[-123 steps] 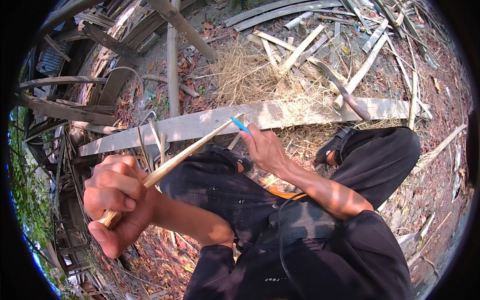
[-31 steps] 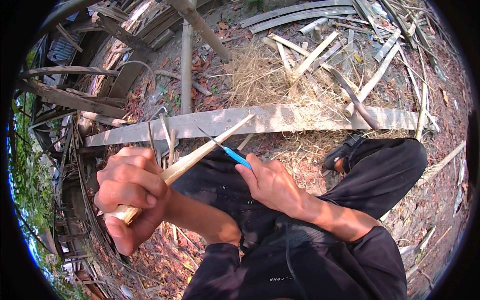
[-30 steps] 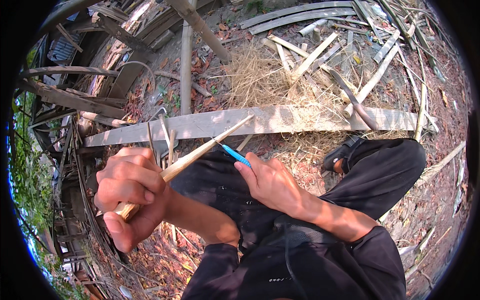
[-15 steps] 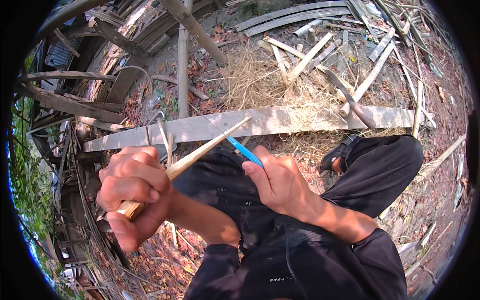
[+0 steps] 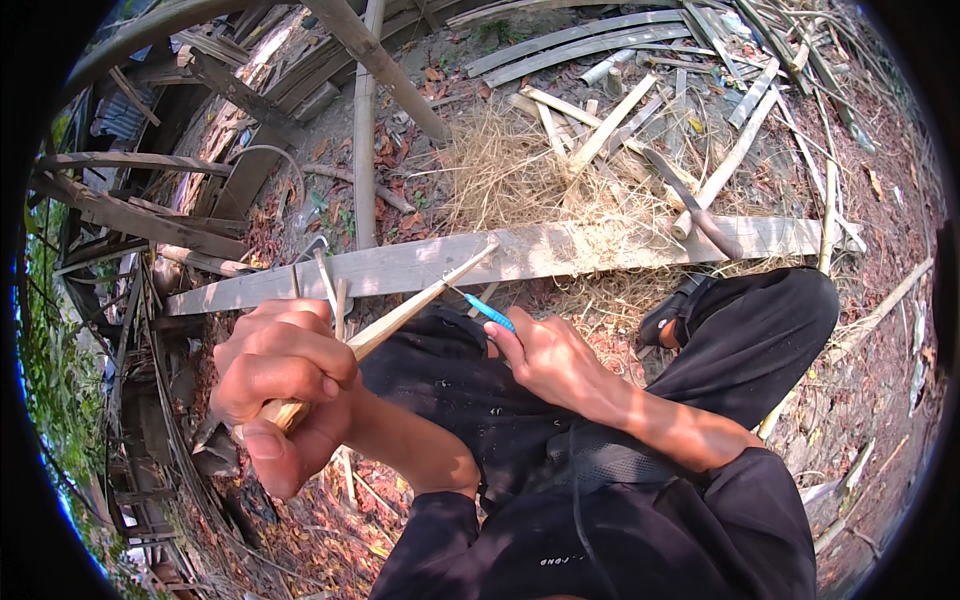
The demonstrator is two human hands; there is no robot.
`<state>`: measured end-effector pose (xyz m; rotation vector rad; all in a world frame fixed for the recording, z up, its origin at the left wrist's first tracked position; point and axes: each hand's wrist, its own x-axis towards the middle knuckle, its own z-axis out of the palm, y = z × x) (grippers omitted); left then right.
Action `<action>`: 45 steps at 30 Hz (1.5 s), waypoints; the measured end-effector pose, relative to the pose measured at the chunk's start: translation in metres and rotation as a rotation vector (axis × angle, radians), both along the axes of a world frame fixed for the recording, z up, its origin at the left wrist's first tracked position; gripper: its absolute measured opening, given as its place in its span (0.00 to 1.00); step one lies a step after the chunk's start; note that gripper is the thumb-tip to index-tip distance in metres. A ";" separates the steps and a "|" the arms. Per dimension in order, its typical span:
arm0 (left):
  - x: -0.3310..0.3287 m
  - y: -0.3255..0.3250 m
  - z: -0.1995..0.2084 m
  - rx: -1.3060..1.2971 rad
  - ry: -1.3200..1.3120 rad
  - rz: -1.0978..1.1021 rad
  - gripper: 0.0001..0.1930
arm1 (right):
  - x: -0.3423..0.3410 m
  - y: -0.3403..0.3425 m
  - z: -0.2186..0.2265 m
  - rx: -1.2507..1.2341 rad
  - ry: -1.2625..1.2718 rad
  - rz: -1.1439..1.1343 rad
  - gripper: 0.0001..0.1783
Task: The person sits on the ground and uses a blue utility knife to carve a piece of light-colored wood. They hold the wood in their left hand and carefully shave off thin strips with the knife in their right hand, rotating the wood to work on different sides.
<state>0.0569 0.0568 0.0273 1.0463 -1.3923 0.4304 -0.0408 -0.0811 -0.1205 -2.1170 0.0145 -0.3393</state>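
Observation:
My left hand point(image 5: 290, 385) is closed round the thick end of a pale, tapered wooden stick point(image 5: 395, 318). The stick slants up and to the right, its narrow tip in front of a long plank. In my right hand point(image 5: 565, 360) is a small knife point(image 5: 490, 312) with a blue handle, gripped with the thumb along it. The knife's thin blade lies against the stick a little below the tip; most of the blade is hard to make out.
The grey plank point(image 5: 380, 272) runs across in front of my legs. A large curved blade with a wooden handle point(image 5: 716, 236) rests on its right part. Beyond lie straw-like shavings point(image 5: 510, 170) and cut wooden pieces point(image 5: 612, 125). Posts and stacked boards point(image 5: 240, 90) stand at the far left.
The knife has slid down and to the right, its blade now at the stick's side. My left hand and the stick have shifted slightly right.

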 end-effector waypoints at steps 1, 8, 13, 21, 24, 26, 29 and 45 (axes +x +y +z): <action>0.000 -0.001 0.000 -0.001 0.004 0.011 0.19 | 0.002 -0.002 0.004 0.030 -0.032 -0.015 0.17; -0.005 -0.001 -0.002 -0.017 0.039 0.048 0.18 | -0.006 0.002 -0.020 -0.005 0.048 -0.037 0.19; -0.003 0.012 -0.008 -0.062 0.078 0.121 0.18 | -0.008 -0.022 -0.007 0.028 0.091 -0.019 0.18; -0.001 -0.001 0.000 -0.029 0.001 0.016 0.19 | 0.007 -0.002 -0.018 -0.004 0.143 -0.051 0.15; 0.003 0.009 -0.004 -0.108 0.074 0.094 0.19 | 0.006 0.003 -0.001 0.071 0.011 -0.023 0.18; 0.004 0.019 -0.006 -0.114 0.083 0.117 0.18 | -0.001 0.009 0.021 0.210 -0.126 -0.013 0.18; 0.002 0.015 -0.006 -0.114 0.089 0.129 0.18 | 0.004 0.008 -0.017 -0.043 -0.050 -0.019 0.19; -0.002 -0.003 -0.001 -0.039 -0.002 0.082 0.17 | 0.007 -0.004 0.019 0.002 -0.123 -0.042 0.19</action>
